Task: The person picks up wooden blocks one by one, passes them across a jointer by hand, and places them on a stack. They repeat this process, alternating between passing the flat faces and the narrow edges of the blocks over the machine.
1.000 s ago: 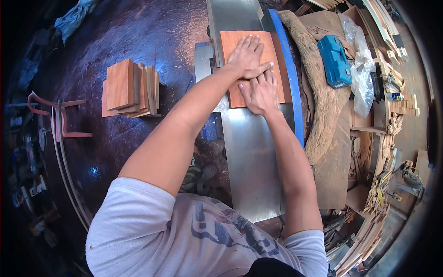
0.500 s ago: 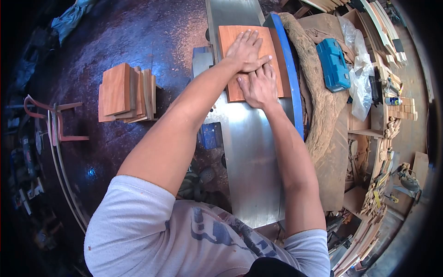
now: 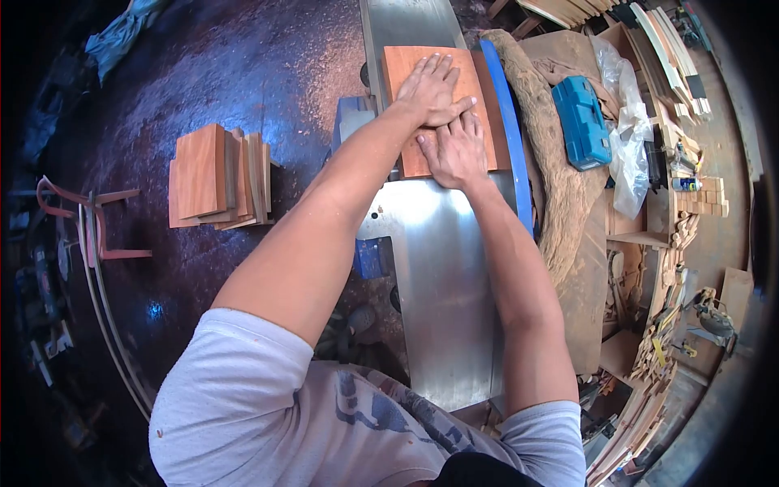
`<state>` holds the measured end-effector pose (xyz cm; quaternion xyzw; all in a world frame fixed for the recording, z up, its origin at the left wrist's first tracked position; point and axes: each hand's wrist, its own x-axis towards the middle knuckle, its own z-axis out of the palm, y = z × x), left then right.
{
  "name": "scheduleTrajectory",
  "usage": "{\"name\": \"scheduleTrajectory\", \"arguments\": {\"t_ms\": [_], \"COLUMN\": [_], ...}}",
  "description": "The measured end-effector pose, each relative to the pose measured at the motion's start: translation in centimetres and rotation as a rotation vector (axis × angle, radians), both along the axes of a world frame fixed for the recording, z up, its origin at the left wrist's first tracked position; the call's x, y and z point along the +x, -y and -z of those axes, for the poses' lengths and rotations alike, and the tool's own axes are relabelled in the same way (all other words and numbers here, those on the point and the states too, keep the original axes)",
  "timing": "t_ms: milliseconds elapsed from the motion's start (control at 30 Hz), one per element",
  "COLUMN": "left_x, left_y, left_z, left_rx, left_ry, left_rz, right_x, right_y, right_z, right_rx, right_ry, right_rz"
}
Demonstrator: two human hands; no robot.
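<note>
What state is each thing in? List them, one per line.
wooden board: flat on the metal machine table, against the blue fence.
left hand: pressed flat on board.
right hand: pressed flat on board.
stack of boards: on floor.
blue case: closed.

Dark floor point(image 3: 243, 73) was dusted with sawdust, glossy in patches. A long steel machine table point(image 3: 442, 292) ran up the middle, blue fence point(image 3: 511, 138) along its right edge. A stack of reddish wood boards point(image 3: 217, 176) stood on the floor at left, a red metal frame point(image 3: 93, 223) near it. At right, a rough log point(image 3: 560, 178), a blue tool case point(image 3: 583, 122) and clear plastic sheeting point(image 3: 629, 138). Offcuts and wood blocks point(image 3: 704, 195) cluttered the far right; planks point(image 3: 673, 49) leaned at top right. Light was bright and even.
</note>
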<state>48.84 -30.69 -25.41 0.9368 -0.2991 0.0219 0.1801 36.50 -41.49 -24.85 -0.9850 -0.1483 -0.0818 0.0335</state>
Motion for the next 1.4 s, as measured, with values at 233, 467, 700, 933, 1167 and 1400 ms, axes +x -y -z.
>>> {"name": "scheduleTrajectory", "arguments": {"t_ms": [233, 467, 700, 933, 1167, 1400], "left_x": [2.5, 7.1, 12.3, 14.5, 2.8, -24.9], "left_y": [-0.2, -0.9, -9.6, -17.1, -29.6, -35.2], "left_z": [0.2, 0.2, 1.4, 5.0, 3.8, -2.6], "left_rx": [-0.053, -0.153, -0.598, -0.630, -1.397, -2.282], "left_ry": [-0.003, 0.014, -0.238, -0.574, -1.001, -1.992], "left_rz": [0.004, 0.011, -0.669, -0.788, -0.760, 0.025], "right_x": [2.4, 6.7, 16.0, 12.6, -17.1, -43.0], "right_y": [-0.2, -0.9, -6.8, -16.1, -12.3, -8.9], "right_z": [0.1, -0.8, -0.4, -6.4, -12.7, -6.7], "right_rx": [-0.035, -0.098, 0.035, 0.280, 0.811, 1.151], "right_ry": [-0.007, -0.151, -0.205, -0.322, -0.133, -0.211], "right_rz": [-0.004, 0.044, 0.163, -0.171, -0.056, 0.645]}}
